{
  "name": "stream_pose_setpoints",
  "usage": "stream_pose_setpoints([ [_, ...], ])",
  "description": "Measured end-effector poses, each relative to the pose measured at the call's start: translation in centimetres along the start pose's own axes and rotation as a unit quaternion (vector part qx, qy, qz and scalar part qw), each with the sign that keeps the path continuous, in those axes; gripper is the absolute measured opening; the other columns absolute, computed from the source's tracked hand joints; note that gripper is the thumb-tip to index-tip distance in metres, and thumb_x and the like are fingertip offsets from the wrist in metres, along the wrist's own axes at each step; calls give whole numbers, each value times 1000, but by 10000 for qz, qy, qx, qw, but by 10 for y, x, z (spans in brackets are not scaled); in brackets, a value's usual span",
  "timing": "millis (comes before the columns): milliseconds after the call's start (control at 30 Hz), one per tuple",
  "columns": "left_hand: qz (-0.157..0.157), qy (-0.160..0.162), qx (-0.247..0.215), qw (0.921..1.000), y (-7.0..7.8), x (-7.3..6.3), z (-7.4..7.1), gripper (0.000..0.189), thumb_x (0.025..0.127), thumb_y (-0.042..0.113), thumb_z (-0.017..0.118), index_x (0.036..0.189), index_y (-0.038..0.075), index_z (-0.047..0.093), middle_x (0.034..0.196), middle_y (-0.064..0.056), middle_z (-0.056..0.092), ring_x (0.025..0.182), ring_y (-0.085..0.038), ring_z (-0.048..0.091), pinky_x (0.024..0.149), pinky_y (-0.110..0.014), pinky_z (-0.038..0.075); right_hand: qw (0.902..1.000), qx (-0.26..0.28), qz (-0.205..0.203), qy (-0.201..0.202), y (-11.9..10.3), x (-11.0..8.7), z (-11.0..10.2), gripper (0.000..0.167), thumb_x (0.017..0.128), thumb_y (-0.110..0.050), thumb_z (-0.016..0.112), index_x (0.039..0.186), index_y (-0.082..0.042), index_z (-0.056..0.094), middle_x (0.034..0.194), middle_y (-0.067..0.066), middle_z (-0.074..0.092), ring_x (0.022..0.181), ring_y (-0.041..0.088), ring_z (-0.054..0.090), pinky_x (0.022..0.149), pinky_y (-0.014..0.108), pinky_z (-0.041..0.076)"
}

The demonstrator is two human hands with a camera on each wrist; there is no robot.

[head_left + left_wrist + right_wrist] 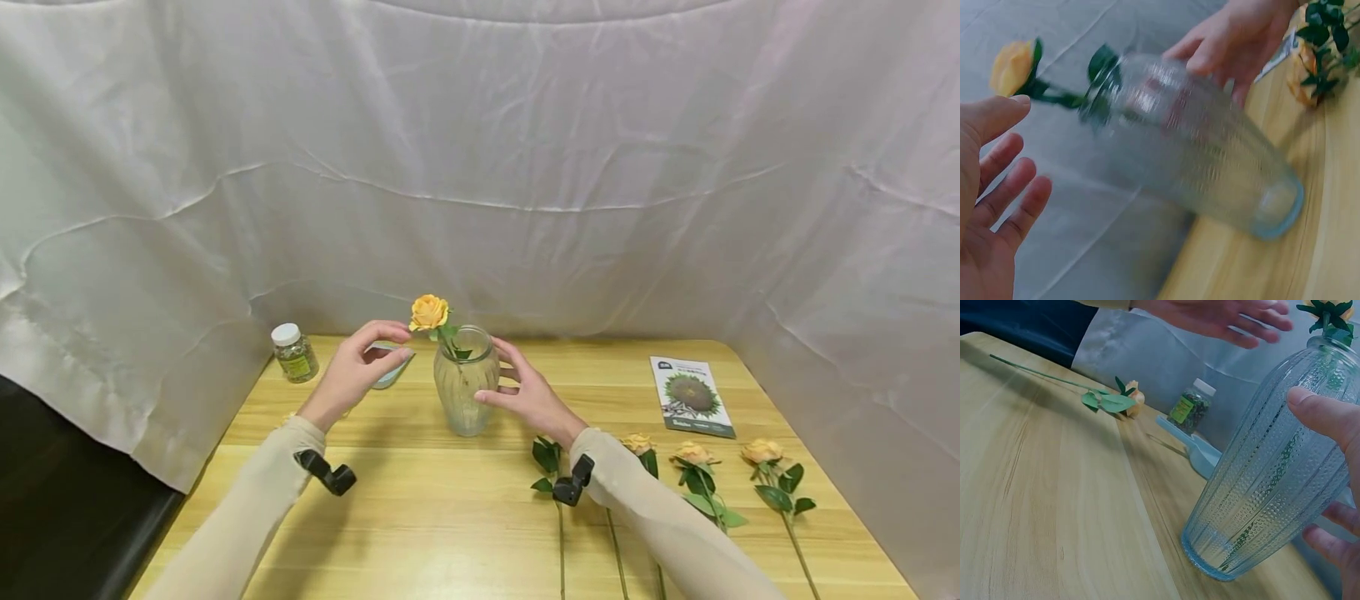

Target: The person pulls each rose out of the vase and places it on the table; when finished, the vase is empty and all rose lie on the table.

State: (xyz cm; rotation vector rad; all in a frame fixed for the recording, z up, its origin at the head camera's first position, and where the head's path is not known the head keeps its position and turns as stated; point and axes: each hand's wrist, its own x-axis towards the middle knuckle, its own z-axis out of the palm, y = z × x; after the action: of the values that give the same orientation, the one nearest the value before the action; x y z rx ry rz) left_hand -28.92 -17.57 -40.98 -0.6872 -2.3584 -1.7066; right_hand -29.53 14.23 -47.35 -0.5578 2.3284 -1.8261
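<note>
A ribbed clear glass vase (459, 400) stands upright near the middle of the wooden table. One yellow rose (429, 313) is in it, its bloom leaning out over the left side of the rim and its stem visible through the glass in the right wrist view. My right hand (531, 398) holds the vase from the right, thumb on the near side and fingers around the far side. Beside the bloom is my left hand (358, 367), its fingers relaxed and holding nothing. In the left wrist view, the left thumb tip (1019, 100) overlaps the bloom's lower edge.
Several yellow roses (762, 451) lie at the right, partly under my right forearm. Another rose (1113, 403) lies on the left side. At the back left are a white-capped jar (297, 357) and a light blue scoop (1202, 455). A seed packet (692, 395) lies back right.
</note>
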Motion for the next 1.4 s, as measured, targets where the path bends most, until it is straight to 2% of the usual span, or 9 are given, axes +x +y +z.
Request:
stream_pose_setpoints([
  [100, 14, -23, -129, 9999, 3, 6, 12, 25, 104, 12, 76, 127, 1, 71, 155, -11, 56, 126, -17, 65, 103, -17, 59, 10000, 6, -3, -15, 0, 0, 1, 93, 96, -26, 88, 167, -45, 33, 174, 8, 35, 152, 39, 50, 120, 55, 55],
  [200, 96, -41, -213, 9997, 5, 11, 21, 26, 104, 10, 76, 127, 0, 71, 158, -13, 53, 124, -28, 69, 107, -24, 60, 10000, -4, -7, -17, -1, 0, 1, 93, 95, -27, 89, 167, -46, 33, 173, 7, 35, 152, 39, 50, 119, 55, 56],
  [267, 165, -77, -229, 9996, 6, 13, 25, 26, 104, 11, 76, 127, 1, 71, 158, -13, 54, 126, -35, 68, 112, -34, 60, 10000, -2, -7, -21, -1, 0, 1, 93, 95, -28, 89, 167, -47, 33, 173, 7, 36, 152, 38, 50, 119, 55, 56],
  [333, 217, -108, -204, 9995, 6, 15, 29, 26, 104, 13, 76, 127, 2, 72, 155, -12, 57, 132, -37, 65, 117, -44, 57, 10000, 9, 0, -24, -1, -1, 1, 93, 95, -28, 89, 167, -47, 33, 173, 7, 35, 152, 39, 50, 120, 55, 55],
  [433, 232, -162, -147, 9995, 5, 17, 35, 25, 105, 16, 75, 128, 5, 73, 148, -10, 61, 135, -34, 62, 117, -52, 56, 10000, 15, 27, -25, -2, -1, 0, 93, 95, -28, 88, 167, -47, 32, 173, 7, 35, 152, 39, 49, 120, 56, 55],
  [633, 204, -176, -149, 9995, 1, 21, 45, 24, 105, 18, 75, 127, 8, 75, 135, -8, 66, 131, -30, 64, 112, -49, 59, 10000, 13, 78, -44, -5, -3, 1, 92, 97, -29, 87, 168, -47, 31, 174, 7, 34, 154, 40, 48, 121, 56, 54],
  [867, 41, -217, -47, 9997, -2, 25, 53, 32, 108, 26, 71, 139, 15, 73, 153, -7, 61, 135, -36, 64, 111, -59, 60, 9999, 12, 98, -60, -5, -2, 1, 92, 98, -28, 86, 169, -45, 30, 175, 8, 33, 154, 41, 47, 121, 57, 54],
  [1067, 18, -310, 100, 9995, -4, 26, 56, 32, 110, 32, 69, 140, 20, 73, 157, -4, 58, 142, -36, 59, 114, -62, 56, 9999, -63, 27, -76, -3, -1, 1, 90, 99, -28, 85, 168, -46, 30, 175, 7, 33, 154, 39, 48, 122, 56, 53],
  [1400, 130, -55, 513, 9986, -5, 28, 56, 30, 110, 32, 68, 137, 22, 75, 141, -3, 69, 137, -27, 60, 115, -62, 55, 10000, -39, -14, -68, 0, 0, 0, 91, 97, -30, 87, 167, -47, 31, 174, 6, 35, 154, 39, 48, 121, 55, 54],
])
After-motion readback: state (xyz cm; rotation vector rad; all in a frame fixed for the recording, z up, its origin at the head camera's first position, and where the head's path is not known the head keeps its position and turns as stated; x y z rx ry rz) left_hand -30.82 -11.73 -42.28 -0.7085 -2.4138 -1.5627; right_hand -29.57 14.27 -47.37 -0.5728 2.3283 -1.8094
